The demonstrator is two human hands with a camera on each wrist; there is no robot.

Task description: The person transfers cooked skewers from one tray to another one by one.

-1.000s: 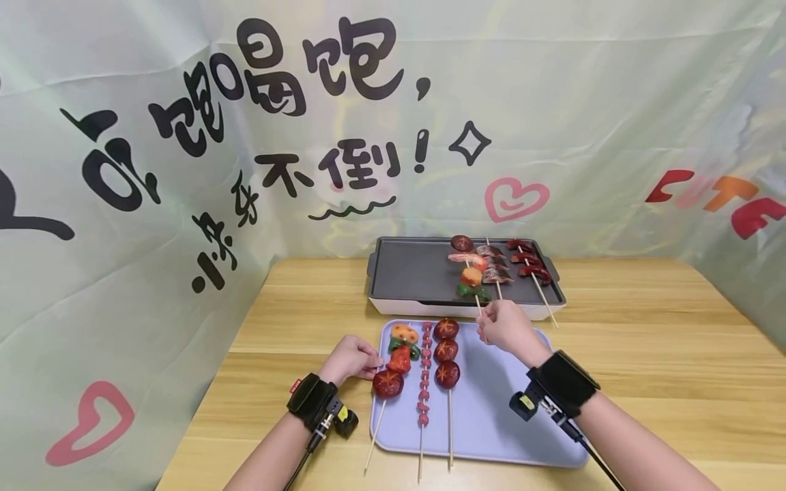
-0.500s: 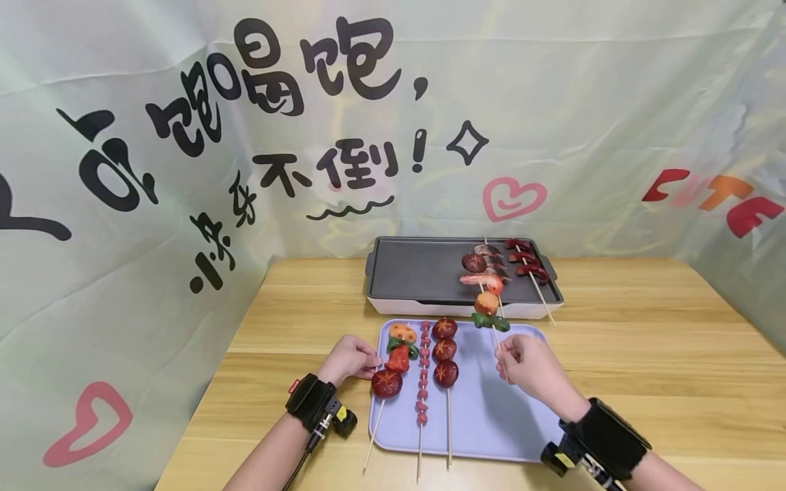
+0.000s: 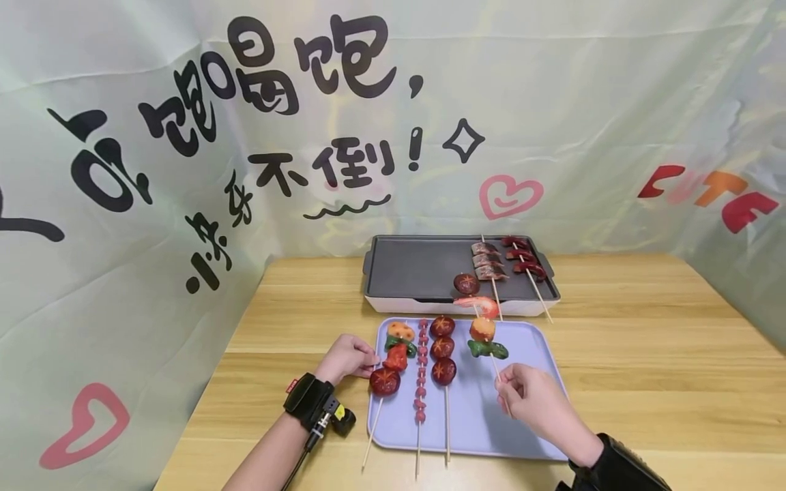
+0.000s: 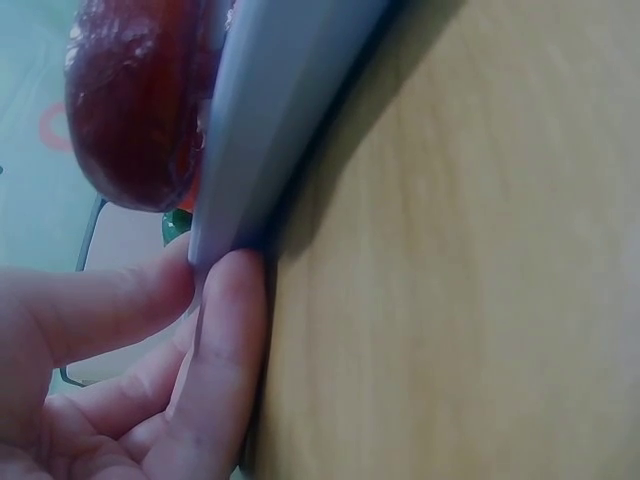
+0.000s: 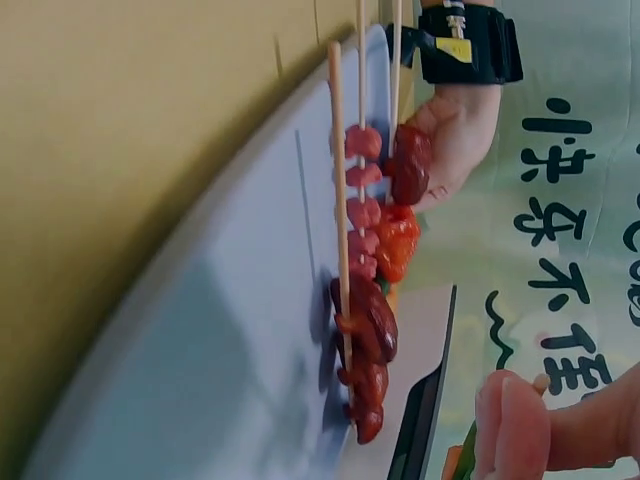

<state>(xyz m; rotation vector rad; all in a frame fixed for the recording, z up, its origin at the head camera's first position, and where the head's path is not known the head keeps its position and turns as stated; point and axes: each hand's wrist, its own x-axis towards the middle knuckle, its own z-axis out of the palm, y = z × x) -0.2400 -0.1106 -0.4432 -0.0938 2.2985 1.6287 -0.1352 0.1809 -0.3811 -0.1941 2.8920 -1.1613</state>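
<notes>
Shrimp skewer [image 3: 482,330] has moved nearer you, ahead of R hand [image 3: 537,399] pinching its bare stick [image 3: 495,368]; L hand [image 3: 348,358] pinches tray [image 3: 485,426] rim, prob. steadying it.

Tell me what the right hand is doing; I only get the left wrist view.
Observer: The right hand holds a mixed skewer by its stick.
Operator: Which skewer on the tray lies farthest from the left hand?
Observer: The mushroom skewer, with three mushrooms on its stick.
Operator: And what stands beyond?
Observer: A dark grill, bearing a silvery skewer and a dark red skewer.
</notes>
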